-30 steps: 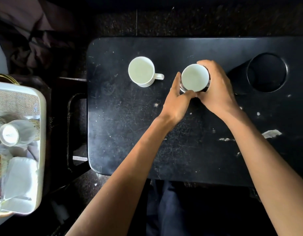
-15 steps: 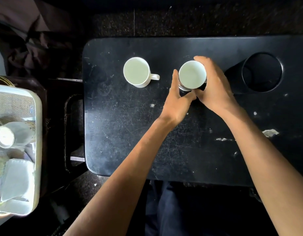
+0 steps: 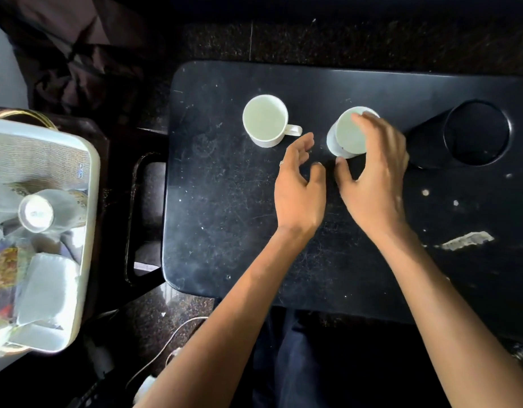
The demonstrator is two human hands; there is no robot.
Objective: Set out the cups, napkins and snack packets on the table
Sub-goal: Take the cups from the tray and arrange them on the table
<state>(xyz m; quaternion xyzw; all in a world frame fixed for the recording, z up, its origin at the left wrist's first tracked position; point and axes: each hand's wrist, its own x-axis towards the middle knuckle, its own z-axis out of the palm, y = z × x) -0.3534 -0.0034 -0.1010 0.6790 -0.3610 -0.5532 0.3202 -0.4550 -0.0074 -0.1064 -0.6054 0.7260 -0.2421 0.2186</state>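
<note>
Well to the left of the tabletop [image 3: 225, 216], a pale rounded tray [image 3: 89, 172] is seen holding an upturned clear glass [image 3: 38, 213], a printed snack packet [image 3: 4, 266] and soft white folded napkins [image 3: 48, 290], none yet set out. On the tabletop, which is black, matt and scratched with pale chips, a white glazed cup with a handle [image 3: 266, 120] is stood upright near the far edge. Just right of that cup, the left hand [image 3: 298, 187] is held open with relaxed fingers, clear of everything. Right of it a second white cup [image 3: 348, 134] is found, blurred and perhaps slightly tilted; whether it is fully settled cannot be told. The right hand [image 3: 375, 172] is spread loosely over this cup, fingers at its rim, gripping nothing. At the tabletop's right end a round recessed cup holder [image 3: 475, 134] is moulded in. The step in hand is judged to be releasing the second cup: it should be let go only once its base sits flat, with the hands drawn straight back so the smooth glazed rim is not clipped and the neighbouring cup is not knocked.
</note>
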